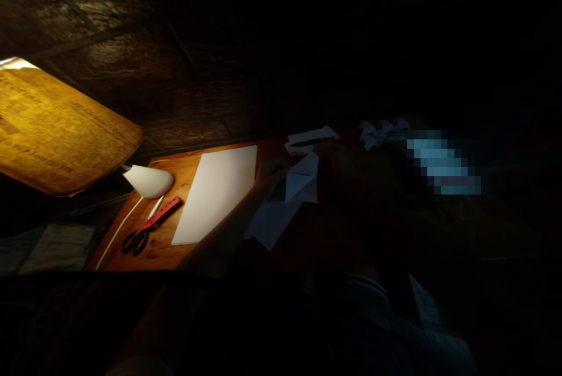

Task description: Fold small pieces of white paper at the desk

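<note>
A folded sheet of white paper (pixel 301 184), with a triangular flap across its front, is between my hands. My left hand (pixel 271 171) is closed at the paper's upper left edge, fingers pinched together. Deep shadow covers my right hand (pixel 332 158) at the opposite edge; it seems closed on the paper, though its fingers are hardly visible. Below the folded piece, more white paper (pixel 274 224) lies on the wooden table (pixel 237 253). Just beyond my hands is another piece of paper (pixel 325 132) with a dark, thin object (pixel 306 143) on it.
A large white sheet (pixel 219 194) lies left of my left forearm. Red-and-black scissors (pixel 151 221) and a slim white object (pixel 156 207) are beside the lamp's white base (pixel 151 181), under a yellow printed shade (pixel 61 130). Crumpled paper (pixel 381 132) and a bright pixelated patch (pixel 441 162) are at right.
</note>
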Tool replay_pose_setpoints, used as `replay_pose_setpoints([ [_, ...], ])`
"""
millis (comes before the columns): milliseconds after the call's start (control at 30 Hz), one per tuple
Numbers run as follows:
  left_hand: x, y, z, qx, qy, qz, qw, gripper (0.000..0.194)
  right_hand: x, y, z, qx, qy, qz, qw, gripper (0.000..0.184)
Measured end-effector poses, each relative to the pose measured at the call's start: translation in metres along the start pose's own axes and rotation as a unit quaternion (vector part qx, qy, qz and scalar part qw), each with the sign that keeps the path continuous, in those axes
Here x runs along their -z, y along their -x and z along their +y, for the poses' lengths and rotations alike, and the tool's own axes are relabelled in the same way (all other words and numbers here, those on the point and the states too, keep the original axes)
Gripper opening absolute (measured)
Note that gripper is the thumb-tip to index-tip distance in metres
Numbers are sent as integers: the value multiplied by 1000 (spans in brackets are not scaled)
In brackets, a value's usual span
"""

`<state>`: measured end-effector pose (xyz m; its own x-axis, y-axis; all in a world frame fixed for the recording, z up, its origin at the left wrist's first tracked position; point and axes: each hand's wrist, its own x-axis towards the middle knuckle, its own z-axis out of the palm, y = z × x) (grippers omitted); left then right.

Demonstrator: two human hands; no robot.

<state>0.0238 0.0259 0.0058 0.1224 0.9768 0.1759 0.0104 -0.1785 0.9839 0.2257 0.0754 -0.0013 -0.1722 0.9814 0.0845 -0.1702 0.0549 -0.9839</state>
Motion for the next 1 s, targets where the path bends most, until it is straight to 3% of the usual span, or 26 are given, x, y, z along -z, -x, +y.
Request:
replay_pose_setpoints([
  [100,-2,-1,3,-3,6,24,1000,25,-3,3,-3,-3,-33,-6,999,36],
  [267,-3,0,3,18,36,67,997,22,-10,16,-10,-74,-126,-34,989,38],
  [400,-2,0,1,21,44,83,995,21,-9,19,-18,-75,-93,-23,993,24],
  [500,-2,0,0,28,53,88,994,20,-6,16,-21,-55,-31,-57,996,18],
  [733,1,-2,-8,-12,49,54,997,24,-13,22,-21,-78,20,-55,995,5],
  [900,-1,-4,-11,-71,20,-17,997,61,-8,25,-27,-25,105,-125,986,7],
  [1000,-2,-5,-14,-71,-21,-39,996,66,-10,24,-27,-6,162,-121,979,12],
])
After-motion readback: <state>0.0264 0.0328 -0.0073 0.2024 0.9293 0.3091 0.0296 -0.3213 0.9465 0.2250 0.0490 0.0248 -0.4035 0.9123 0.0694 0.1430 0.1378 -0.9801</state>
